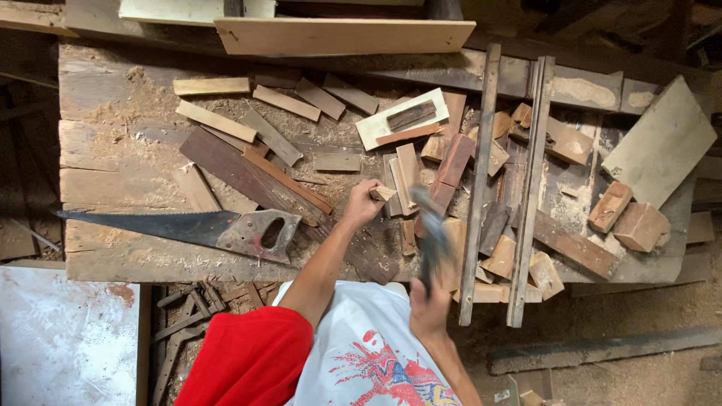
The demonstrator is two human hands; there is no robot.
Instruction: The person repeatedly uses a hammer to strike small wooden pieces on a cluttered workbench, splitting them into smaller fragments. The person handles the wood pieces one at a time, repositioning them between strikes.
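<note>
Two hands busy over a bench of wood offcuts.
Nearest me, my right hand (429,307) is wrapped tight round the handle of a blurred hammer (430,225). Beyond it, my left hand (362,203) pinches a small wood block (382,193) against the workbench (113,150), just beside the pile of scraps. A handsaw (188,227) lies well to the left; a pale board (344,34) rests at the far edge.

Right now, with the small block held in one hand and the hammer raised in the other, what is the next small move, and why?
Probably set the small block flat on the bench first: the left hand pinches it above the scraps, and the blurred hammer in the right hand is close.
</note>
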